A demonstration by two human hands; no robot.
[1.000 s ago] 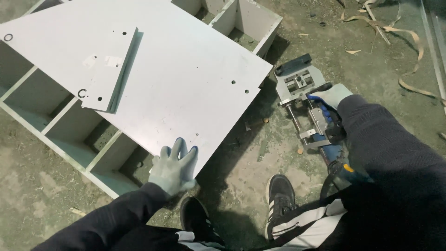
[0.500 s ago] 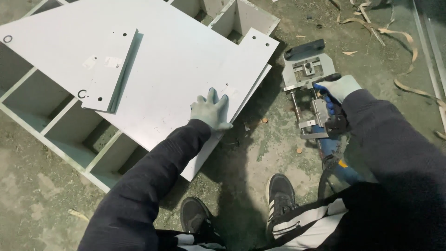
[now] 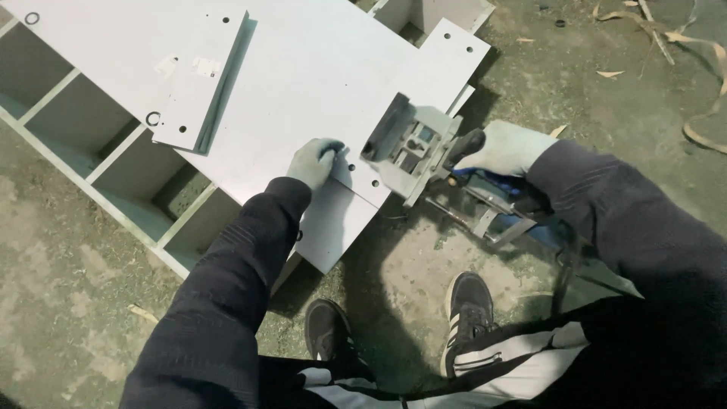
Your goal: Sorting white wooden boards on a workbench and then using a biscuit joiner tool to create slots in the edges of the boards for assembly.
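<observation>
My gloved left hand (image 3: 316, 161) presses down on a large white panel (image 3: 318, 68) near its front edge, fingers curled against the board. My gloved right hand (image 3: 506, 149) grips the handle of a blue power tool with a grey metal base (image 3: 413, 145). The tool's base sits against the panel's front edge, just right of my left hand. Small drilled holes dot the panel beside the tool. A smaller white panel (image 3: 201, 83) lies on top of the big one at the left.
A white shelf unit with open compartments (image 3: 113, 163) lies under the panels on the dirty concrete floor. My two black shoes (image 3: 469, 307) stand below the tool. Wood strips (image 3: 681, 45) litter the floor at the upper right.
My right hand has carried the tool left, from the floor beside the panel onto its front edge. My left hand has slid along the panel to just beside the tool.
</observation>
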